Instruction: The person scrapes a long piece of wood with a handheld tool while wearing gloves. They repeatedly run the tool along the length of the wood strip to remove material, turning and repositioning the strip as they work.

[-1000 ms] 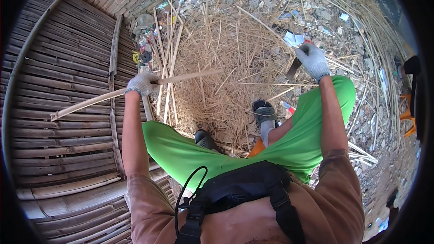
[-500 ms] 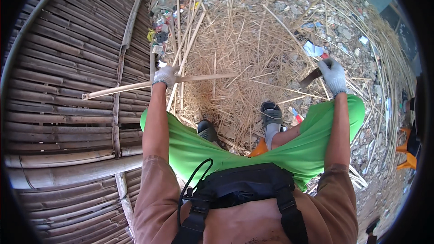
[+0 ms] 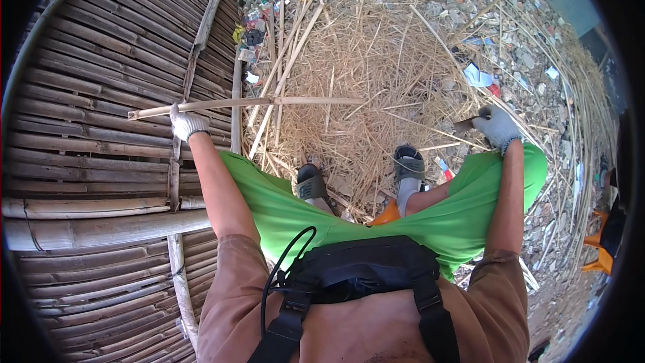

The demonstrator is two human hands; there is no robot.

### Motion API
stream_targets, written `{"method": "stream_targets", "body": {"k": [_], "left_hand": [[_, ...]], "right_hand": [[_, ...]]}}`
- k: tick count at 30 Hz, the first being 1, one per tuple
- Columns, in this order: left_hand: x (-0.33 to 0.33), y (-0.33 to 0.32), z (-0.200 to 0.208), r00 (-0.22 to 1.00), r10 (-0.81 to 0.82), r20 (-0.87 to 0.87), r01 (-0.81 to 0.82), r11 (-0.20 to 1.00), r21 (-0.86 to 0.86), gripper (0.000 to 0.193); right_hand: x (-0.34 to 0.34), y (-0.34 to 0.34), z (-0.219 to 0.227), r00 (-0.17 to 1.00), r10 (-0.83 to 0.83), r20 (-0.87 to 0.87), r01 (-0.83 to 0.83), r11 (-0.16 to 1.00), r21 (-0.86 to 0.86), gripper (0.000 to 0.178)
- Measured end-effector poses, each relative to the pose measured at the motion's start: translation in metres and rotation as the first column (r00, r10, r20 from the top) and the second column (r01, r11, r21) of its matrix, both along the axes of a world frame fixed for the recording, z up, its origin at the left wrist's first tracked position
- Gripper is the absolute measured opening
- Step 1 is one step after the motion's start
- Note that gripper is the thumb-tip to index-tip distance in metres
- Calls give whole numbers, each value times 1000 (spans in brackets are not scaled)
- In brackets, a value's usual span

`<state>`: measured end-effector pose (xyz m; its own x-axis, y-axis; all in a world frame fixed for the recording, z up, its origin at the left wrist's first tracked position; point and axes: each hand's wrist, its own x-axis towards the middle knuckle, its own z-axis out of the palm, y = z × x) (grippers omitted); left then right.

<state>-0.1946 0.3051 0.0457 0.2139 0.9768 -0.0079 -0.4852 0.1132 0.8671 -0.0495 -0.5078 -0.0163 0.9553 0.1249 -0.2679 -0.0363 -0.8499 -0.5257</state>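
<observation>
1. Left hand (image 3: 189, 124) – gloved, left of the pile (image 3: 363, 60) – pinches one strip (image 3: 306, 101) near its outer end; the strip's other end reaches over the pile.
2. Right hand (image 3: 498, 126), also gloved, right of the pile, has its fingers curled round one blade (image 3: 463, 124), which is well apart from the strip.
3. Progress, as I judge it: the heaped scraps suggest much cutting is done; the held strip is in one piece, so work on it may remain. How many others are left, I cannot tell.
4. Counts: two hands, one blade, one held strip, two sandals (image 3: 408, 163) at the pile's near edge – and at least three loose strips (image 3: 302, 50) along its left side.
</observation>
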Motion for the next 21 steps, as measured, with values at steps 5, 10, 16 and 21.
{"method": "stream_targets", "body": {"k": [5, 10, 16, 21], "left_hand": [[50, -45, -20, 896, -429, 116, 424, 903, 63, 15], [80, -96, -5, 860, -497, 117, 440, 837, 325, 20], [117, -130, 26, 758, -631, 164, 604, 774, 190, 26], [125, -159, 7, 740, -628, 241, 592, 778, 209, 23]], "right_hand": [[-16, 26, 8, 996, 82, -33, -83, 996, -22, 51], [-28, 35, 66, 985, -151, 88, 139, 982, 129, 41], [-53, 83, 121, 986, -156, 53, 97, 811, 577, 35], [-58, 138, 13, 960, -115, -255, 255, 735, 628, 51]]}}
